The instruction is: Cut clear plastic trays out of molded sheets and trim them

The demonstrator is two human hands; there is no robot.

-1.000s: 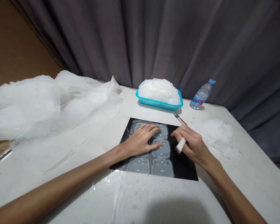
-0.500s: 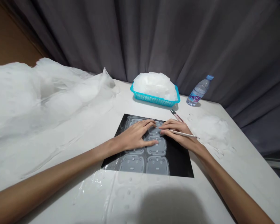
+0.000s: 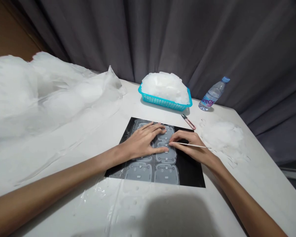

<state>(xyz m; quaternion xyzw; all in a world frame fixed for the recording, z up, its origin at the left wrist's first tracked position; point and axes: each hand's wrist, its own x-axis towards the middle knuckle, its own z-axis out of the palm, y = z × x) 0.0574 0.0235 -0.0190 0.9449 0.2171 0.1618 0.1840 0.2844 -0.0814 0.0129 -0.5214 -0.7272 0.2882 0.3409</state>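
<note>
Stick (image 3: 191, 144) approx. crosswise, free end R.

On the counter (image 3: 266, 177), a moulded sheet (image 3: 166, 174) lies over a mat (image 3: 191, 171), left fingers (image 3: 159, 150) on it, right fingers (image 3: 179, 135) around a stick (image 3: 189, 144) at its right side. Behind the mat: snips (image 3: 188, 121), then a basket (image 3: 162, 102) holding pieces (image 3: 164, 87), with a bottle (image 3: 212, 95) to the right. Sheeting (image 3: 51, 95) lies left, scraps (image 3: 223, 138) right.

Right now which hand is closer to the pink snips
Right hand: just on the near side of the snips, holding a thin white stick. The left hand is farther left, resting on the molded plastic sheet.
</note>
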